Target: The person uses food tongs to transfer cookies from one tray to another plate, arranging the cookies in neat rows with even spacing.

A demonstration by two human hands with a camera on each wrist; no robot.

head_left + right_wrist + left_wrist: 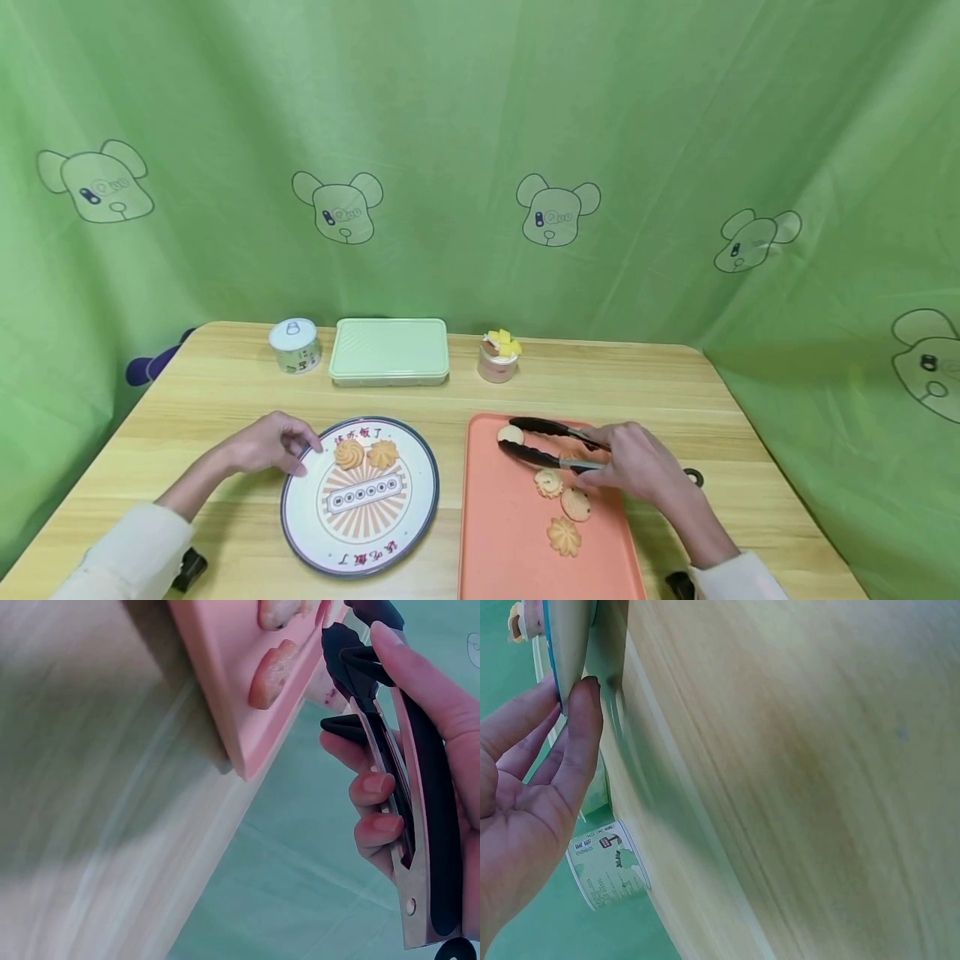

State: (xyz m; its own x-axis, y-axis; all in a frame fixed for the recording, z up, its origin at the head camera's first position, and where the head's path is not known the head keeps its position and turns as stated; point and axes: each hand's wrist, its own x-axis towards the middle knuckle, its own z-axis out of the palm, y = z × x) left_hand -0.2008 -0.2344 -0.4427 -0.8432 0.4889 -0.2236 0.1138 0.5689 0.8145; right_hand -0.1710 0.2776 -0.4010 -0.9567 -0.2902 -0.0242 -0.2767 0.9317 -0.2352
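Observation:
My left hand [273, 443] pinches the left rim of a round white plate [306, 521] with a blue edge, thumb and fingers on either side of it in the left wrist view. Two golden cookies [348, 455] lie on the plate's upper part. My right hand [633, 458] grips black-and-silver tongs [439, 825] over a pink-orange tray [506, 542]. The tongs' black tips lie on either side of a pale round cookie [511, 434]; whether they squeeze it I cannot tell. Several other cookies [564, 537] lie on the tray, one partly hidden under the tongs.
Along the table's back edge stand a can [295, 346] with a pull-ring lid, a pale green lidded box [390, 350] and a small dessert cup [498, 357] topped with yellow cubes. A green curtain [450, 125] hangs behind the wooden table [600, 375].

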